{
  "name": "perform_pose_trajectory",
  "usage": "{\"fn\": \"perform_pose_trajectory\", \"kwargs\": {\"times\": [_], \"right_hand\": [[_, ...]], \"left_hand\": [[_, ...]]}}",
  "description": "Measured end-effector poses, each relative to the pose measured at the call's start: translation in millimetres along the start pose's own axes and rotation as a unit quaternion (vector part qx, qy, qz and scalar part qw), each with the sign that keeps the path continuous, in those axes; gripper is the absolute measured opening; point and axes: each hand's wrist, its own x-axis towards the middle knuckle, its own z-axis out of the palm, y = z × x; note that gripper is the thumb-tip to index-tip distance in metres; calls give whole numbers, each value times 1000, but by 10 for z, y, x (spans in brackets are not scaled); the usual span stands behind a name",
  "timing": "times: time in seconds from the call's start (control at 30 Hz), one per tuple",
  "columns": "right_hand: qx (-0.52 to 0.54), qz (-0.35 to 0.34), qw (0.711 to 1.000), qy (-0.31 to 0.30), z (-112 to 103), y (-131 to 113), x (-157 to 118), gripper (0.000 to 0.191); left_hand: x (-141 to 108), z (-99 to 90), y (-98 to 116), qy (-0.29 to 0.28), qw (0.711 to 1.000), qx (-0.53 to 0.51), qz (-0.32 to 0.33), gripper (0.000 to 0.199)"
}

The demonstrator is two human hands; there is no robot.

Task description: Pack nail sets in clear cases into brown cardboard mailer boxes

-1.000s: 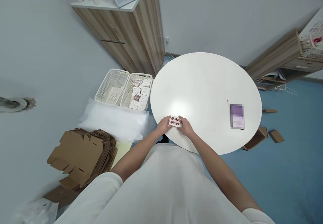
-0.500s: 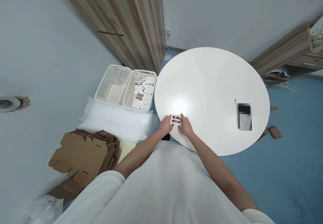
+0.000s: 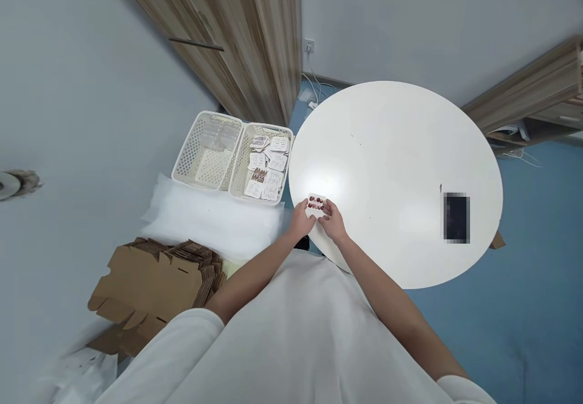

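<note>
Over the near left edge of the white round table (image 3: 392, 143), a small white card of press-on nails (image 3: 316, 203) carries two rows of dark red and paler nails. My left hand (image 3: 301, 220) grips its left end, thumb along the lower side. At the right end, my right hand (image 3: 334, 222) has its fingers bent round the card's edge, close to the last nails, with the thumb below. Part of the card is hidden behind these fingers.
Left of the table stand two white baskets; the right basket (image 3: 234, 190) holds several printed cards, the left basket (image 3: 181, 149) clear plastic cases. White sheeting (image 3: 214, 215) and stacked flat cardboard boxes (image 3: 155, 279) lie nearer. A blurred dark rectangle (image 3: 456, 218) is on the table's right.
The view has shifted, so table and baskets sit further right. My hands still have the card, tilted slightly differently, and my right fingers now reach further over its right end.
</note>
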Motion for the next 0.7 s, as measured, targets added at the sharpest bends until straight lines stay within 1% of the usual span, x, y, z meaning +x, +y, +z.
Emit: {"fn": "perform_pose_trajectory", "kwargs": {"times": [0.13,0.27,0.7], "right_hand": [[18,-6,1000,-5,178,-134,224,73],[30,1,1000,-2,272,-203,340,74],[26,1,1000,13,288,-189,363,71]], "left_hand": [[219,-193,-45,25,1000,-15,4,61],[337,-291,-77,31,999,-26,-1,62],[360,-332,-93,20,998,-61,4,61]]}}
